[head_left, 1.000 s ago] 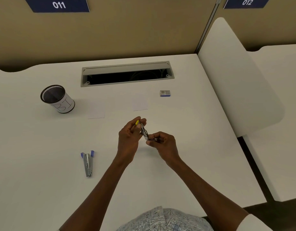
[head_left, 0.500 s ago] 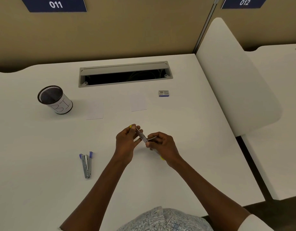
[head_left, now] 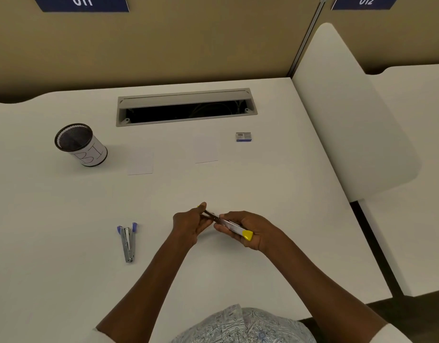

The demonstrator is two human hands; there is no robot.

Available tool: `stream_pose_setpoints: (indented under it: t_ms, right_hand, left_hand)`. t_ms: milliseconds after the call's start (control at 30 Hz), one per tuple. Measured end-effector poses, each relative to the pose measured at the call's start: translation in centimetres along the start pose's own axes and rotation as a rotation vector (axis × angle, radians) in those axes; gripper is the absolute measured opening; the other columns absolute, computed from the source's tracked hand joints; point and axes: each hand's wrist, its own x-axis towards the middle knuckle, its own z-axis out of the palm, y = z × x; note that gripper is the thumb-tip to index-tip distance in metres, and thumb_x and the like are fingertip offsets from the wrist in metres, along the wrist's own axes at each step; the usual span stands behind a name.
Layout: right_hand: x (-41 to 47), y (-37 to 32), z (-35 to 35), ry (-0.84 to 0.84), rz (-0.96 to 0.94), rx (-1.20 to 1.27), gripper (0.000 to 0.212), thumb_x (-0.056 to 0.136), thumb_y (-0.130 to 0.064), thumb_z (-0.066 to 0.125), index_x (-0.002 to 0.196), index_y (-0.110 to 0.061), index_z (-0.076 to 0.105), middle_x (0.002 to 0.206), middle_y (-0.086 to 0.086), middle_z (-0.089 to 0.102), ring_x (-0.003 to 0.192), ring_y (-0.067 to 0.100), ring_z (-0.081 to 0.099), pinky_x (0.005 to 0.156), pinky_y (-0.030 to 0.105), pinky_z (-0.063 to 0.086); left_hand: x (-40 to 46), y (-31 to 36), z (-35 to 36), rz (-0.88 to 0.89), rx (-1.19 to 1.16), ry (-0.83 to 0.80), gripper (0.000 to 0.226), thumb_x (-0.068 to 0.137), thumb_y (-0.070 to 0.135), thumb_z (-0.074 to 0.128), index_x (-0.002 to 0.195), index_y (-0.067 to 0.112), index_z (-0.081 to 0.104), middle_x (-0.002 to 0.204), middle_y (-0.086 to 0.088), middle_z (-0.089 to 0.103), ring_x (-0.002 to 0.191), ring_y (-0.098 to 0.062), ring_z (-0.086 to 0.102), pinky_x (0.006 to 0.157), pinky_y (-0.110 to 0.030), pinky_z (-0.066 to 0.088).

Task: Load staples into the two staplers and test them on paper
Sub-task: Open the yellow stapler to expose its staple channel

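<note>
Matt white desk; shiny metal stapler, blue plastic tips; black mesh cup.

Dim warm light, soft shadows, wide-angle bending at edges

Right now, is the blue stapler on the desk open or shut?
Open: the blue stapler lies untouched, its two blue-tipped arms spread apart in a V.

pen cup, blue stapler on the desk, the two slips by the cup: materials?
Pen cup: looks like black wire mesh, seen at the rim, wrapped in a white paper label with handwriting.
Blue stapler: dull grey body, probably bare metal, with blue caps that look plastic.
Slips: flat, matte white, most likely thin paper.
</note>
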Motion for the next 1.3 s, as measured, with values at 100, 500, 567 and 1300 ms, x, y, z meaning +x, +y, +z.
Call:
stream_pose_setpoints:
  t_ms: [100,500,567,1300]
  right_hand:
    - [0.1,0.0,-0.1,-0.003,0.023,0.014,0.028,0.085,0.009,0.064,0.057,0.01,0.07,0.073,0.023,0.071,0.066,0.033,0.073,0.053,0.034,0.061]
    - [0.4,-0.1,-2.4,-0.057,0.063,0.181,0.023,0.065,0.008,0.074,0.087,0.016,0.071,0.105,0.032,0.068,0.086,0.036,0.073,0.058,0.038,0.062]
    - [0.5,-0.1,-2.9,-0.092,0.064,0.203,0.026,0.068,0.006,0.074,0.092,0.017,0.07,0.108,0.033,0.067,0.086,0.034,0.073,0.052,0.034,0.06]
    - [0.8,0.2,-3.0,-0.15,0.072,0.236,0.02,0.083,0.005,0.062,0.098,0.017,0.067,0.099,0.032,0.069,0.079,0.034,0.074,0.05,0.032,0.059]
  left_hand:
    - [0.1,-0.1,0.0,0.006,0.021,0.005,0.019,0.083,0.009,0.076,0.083,-0.006,0.064,0.061,-0.015,0.071,0.053,-0.023,0.071,0.045,-0.025,0.055]
    - [-1.0,-0.6,0.1,0.092,0.033,-0.088,0.018,0.08,0.023,0.079,0.085,0.007,0.073,0.087,-0.009,0.072,0.08,-0.019,0.068,0.068,-0.027,0.056]
    - [-1.4,-0.3,0.3,0.099,0.003,-0.145,0.019,0.081,0.023,0.078,0.091,0.008,0.073,0.091,-0.008,0.073,0.087,-0.02,0.07,0.068,-0.027,0.056]
    - [-1.0,-1.2,0.6,0.039,0.074,-0.203,0.024,0.094,0.026,0.063,0.099,0.003,0.069,0.097,-0.015,0.073,0.086,-0.024,0.071,0.07,-0.03,0.056]
